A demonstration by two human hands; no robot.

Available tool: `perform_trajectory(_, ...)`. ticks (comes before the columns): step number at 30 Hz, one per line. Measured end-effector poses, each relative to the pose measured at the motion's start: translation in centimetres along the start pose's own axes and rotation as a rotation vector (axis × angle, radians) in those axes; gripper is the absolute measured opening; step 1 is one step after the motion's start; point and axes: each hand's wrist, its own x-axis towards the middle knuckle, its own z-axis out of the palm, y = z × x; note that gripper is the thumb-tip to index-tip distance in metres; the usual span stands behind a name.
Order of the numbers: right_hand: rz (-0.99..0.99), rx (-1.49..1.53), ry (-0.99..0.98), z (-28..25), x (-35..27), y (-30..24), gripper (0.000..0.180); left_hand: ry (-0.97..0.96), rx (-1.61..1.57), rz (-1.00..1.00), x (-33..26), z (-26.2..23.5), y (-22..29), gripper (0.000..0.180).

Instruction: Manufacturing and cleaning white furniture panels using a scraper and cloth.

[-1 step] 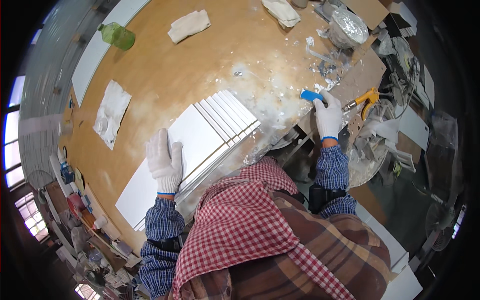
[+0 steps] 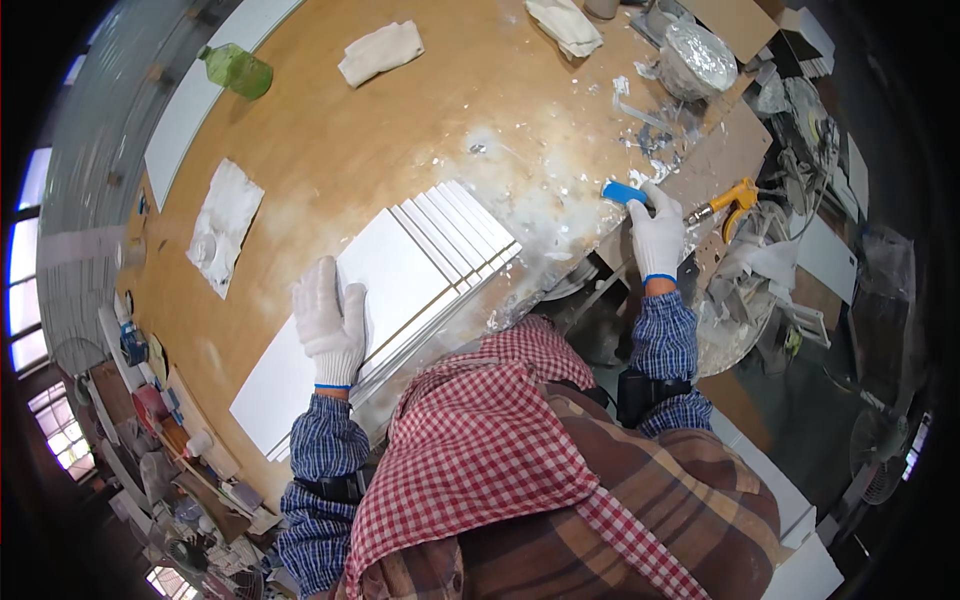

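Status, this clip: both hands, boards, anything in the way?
Left hand spread on boards. Right hand gripping blue block. Boards overlapped in steps. Yellow gun close beside right hand.

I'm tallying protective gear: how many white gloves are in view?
2. One glove covers the left hand, which lies on the white panels; the other glove covers the right hand, holding a blue object. More could be hidden in the clutter at right.
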Motion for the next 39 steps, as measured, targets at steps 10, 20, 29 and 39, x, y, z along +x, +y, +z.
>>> perform_trajectory(10,0.040,-0.142,0.178,-5.9,-0.2,-0.4,0.059,-0.030,-0.128,-0.049,0.5,-1.8,0.3,0.051)
perform_trajectory(20,-0.235,0.135,0.052,-5.5,-15.7,-6.2,0.044,0.288,-0.084,-0.749,-23.2,-19.5,-16.7,0.063)
perform_trajectory(29,-0.357,0.126,-0.540,7.4,-30.8,-13.4,0.060,0.173,-1.629,-1.276,-46.1,-26.9,-39.2,0.053)
perform_trajectory(39,-0.028,0.363,-0.846,9.2,-35.8,-18.4,0.087,-0.022,-1.421,-1.207,-47.6,-25.0,-36.6,0.055)
